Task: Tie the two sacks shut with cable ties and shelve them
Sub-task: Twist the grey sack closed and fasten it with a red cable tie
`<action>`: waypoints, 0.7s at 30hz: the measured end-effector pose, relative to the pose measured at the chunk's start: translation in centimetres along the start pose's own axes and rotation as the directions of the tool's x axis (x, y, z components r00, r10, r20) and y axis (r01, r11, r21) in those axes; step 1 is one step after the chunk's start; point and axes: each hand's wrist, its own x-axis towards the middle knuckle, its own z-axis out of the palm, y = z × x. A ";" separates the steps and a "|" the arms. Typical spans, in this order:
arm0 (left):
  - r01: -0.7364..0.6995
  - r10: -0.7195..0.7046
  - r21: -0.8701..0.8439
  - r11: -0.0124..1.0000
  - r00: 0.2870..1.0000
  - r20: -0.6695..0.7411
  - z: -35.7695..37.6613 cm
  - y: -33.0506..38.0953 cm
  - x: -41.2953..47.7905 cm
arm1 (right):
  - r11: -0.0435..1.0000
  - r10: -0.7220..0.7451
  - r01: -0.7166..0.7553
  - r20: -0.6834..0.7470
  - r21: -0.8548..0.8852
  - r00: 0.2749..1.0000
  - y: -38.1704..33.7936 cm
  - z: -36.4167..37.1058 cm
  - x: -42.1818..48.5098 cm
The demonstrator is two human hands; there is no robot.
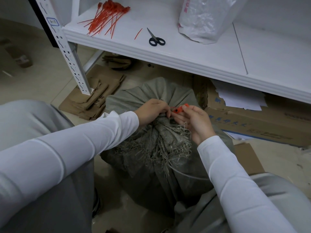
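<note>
White sleeves (67, 148) reach over a grey sack (134, 98) standing on the floor. The left hand (151, 111) grips the sack's gathered neck. Touching its fingertips, an orange cable tie (179, 109) is pinched by the right hand (196, 121). Above, spare ties (107, 15), scissors (155, 38) and a plastic bag (202, 19) lie on a white shelf (185, 52).
</note>
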 end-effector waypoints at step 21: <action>0.034 -0.032 0.034 0.999 0.998 -0.059 0.2 0.3 -0.3 | 0.931 -0.107 0.100 -0.002 -0.351 0.994 -0.5 -0.8 0.4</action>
